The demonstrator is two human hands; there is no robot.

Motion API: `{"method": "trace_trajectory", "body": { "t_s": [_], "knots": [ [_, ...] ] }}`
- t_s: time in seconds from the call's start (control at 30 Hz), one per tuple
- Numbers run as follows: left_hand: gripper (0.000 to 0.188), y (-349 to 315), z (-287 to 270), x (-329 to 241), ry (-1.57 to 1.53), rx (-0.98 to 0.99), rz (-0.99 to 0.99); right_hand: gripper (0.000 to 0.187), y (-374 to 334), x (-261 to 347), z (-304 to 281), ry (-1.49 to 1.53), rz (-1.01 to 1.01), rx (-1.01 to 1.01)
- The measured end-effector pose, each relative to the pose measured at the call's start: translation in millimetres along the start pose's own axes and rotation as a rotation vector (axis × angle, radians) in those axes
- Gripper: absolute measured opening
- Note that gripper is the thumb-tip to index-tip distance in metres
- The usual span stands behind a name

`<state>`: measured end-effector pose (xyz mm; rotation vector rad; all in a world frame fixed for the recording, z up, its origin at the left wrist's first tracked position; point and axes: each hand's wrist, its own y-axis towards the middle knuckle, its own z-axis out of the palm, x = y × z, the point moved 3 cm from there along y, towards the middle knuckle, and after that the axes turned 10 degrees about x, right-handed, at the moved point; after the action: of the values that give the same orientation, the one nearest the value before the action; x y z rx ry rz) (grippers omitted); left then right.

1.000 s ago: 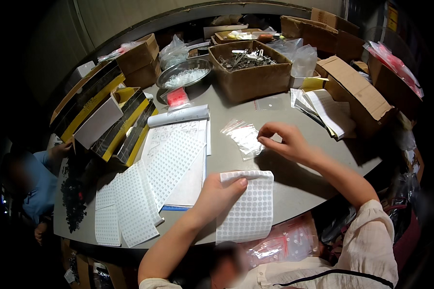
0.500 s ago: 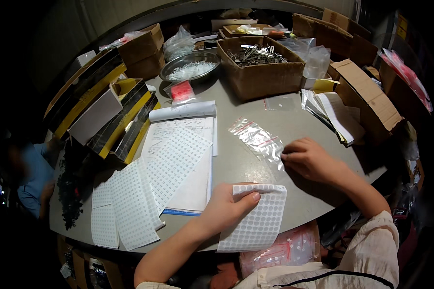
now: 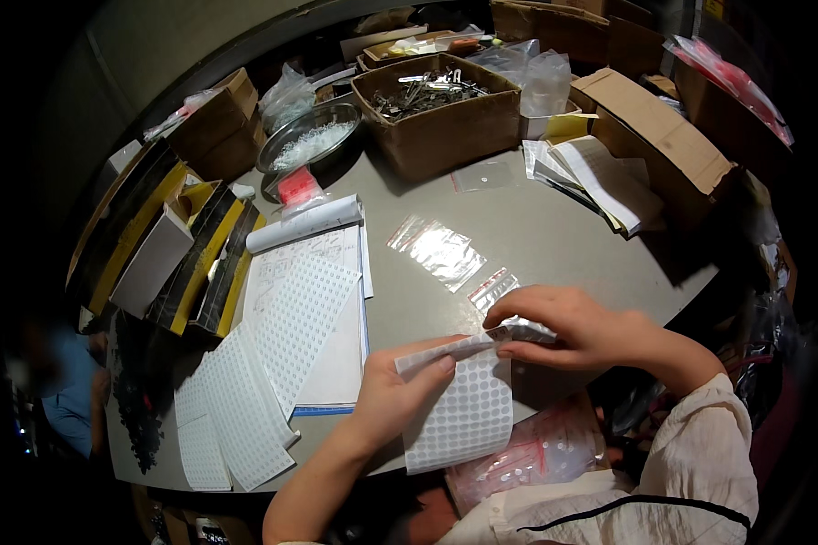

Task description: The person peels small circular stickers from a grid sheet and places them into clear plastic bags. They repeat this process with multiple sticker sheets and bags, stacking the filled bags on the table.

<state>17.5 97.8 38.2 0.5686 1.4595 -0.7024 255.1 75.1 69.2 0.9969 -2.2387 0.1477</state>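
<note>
Across the grey table [image 3: 600, 259], an open cardboard box [image 3: 438, 145] of metal pieces [image 3: 432, 96] stands on the far side beside a bowl [image 3: 346, 143] of small white bits [image 3: 314, 143], with clear zip bags [image 3: 441, 254] lying nearer the middle. At the near edge, the left hand [image 3: 398, 397] is clamped on a sheet of round grey stickers [image 3: 463, 404], thumb on top, and the right hand [image 3: 577, 331] pinches a piece of shiny film [image 3: 529, 330] at the sheet's upper right corner. Printed label sheets [image 3: 245, 400] lie to the left, overlapping a paper pad [image 3: 334, 363].
</note>
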Motion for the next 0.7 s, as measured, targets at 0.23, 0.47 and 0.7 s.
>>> {"method": "trace_trajectory", "body": {
  "t_s": [0.23, 0.47, 0.7],
  "knots": [
    [0.028, 1, 0, 6, 0.011, 0.003, 0.043, 0.024, 2, -2, 11, -0.082, -0.014, -0.053],
    [0.030, 1, -1, 11, -0.011, -0.022, 0.040, 0.014, 7, -7, 4, 0.214, 0.073, -0.097],
    [0.029, 5, -6, 12, 0.001, -0.094, -0.002, 0.017, 31, -34, -7, 0.044, 0.053, -0.202]
  ]
}}
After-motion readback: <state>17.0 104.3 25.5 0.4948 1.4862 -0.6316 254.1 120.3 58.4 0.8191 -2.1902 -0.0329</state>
